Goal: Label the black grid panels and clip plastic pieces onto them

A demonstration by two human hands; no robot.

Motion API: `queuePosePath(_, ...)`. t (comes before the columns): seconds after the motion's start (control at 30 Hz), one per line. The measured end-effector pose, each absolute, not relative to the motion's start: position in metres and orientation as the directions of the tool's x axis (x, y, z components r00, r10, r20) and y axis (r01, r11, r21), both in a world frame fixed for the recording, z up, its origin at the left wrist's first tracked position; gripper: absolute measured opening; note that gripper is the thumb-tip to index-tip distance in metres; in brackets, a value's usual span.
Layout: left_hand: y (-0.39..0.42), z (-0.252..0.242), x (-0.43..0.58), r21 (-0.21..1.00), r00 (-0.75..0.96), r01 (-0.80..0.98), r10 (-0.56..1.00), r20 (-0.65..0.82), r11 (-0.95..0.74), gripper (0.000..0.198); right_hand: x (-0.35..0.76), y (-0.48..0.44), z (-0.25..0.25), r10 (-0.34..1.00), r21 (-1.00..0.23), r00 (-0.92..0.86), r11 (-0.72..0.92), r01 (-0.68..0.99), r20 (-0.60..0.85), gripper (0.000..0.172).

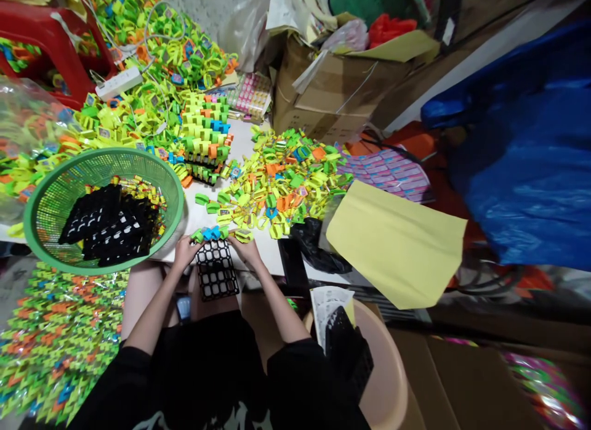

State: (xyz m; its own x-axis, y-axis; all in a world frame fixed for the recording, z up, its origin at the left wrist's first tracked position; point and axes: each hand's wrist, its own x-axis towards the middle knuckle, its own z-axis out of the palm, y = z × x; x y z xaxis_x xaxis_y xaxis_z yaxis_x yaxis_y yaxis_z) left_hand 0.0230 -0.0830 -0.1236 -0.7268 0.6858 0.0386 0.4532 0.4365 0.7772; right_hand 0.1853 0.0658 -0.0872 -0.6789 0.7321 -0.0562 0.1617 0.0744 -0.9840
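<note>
A black plastic grid tray (217, 275) rests over my lap at the table's edge. Its far row carries green and blue plastic pieces (212, 233) that look like toy watches; the nearer openings hold none. My left hand (185, 252) is closed on the tray's far left corner, beside a green piece. At the far right corner, my right hand (247, 250) has its fingers closed around a yellow-green toy watch (243, 235); its fingertips are partly hidden. Just beyond both hands spreads a loose pile of similar toy watches (286, 183) in yellow, green, orange and blue.
A green basket (34, 233) with black trays (115, 223) stands left. Filled trays (205, 134) are stacked behind. To the right lie a dark phone-like slab (292, 263), a black bag (316, 245) and yellow paper (397, 242). A pale tub (388, 368) sits below right.
</note>
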Motion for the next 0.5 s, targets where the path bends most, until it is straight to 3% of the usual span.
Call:
queuePosePath(0.23,-0.084,-0.124,0.023,0.775,-0.731,0.458,0.681,0.049,0.435,0.025,0.189,0.070,-0.090,0.682,-0.947,-0.731,0.230,0.224,-0.008,0.032)
queuePosePath(0.5,-0.084,-0.129,0.023,0.783,-0.732,0.444,0.681,0.035,0.437,0.024,0.173,0.083,-0.081,0.582,-0.803,-0.812,0.466,0.373,-0.040,0.020)
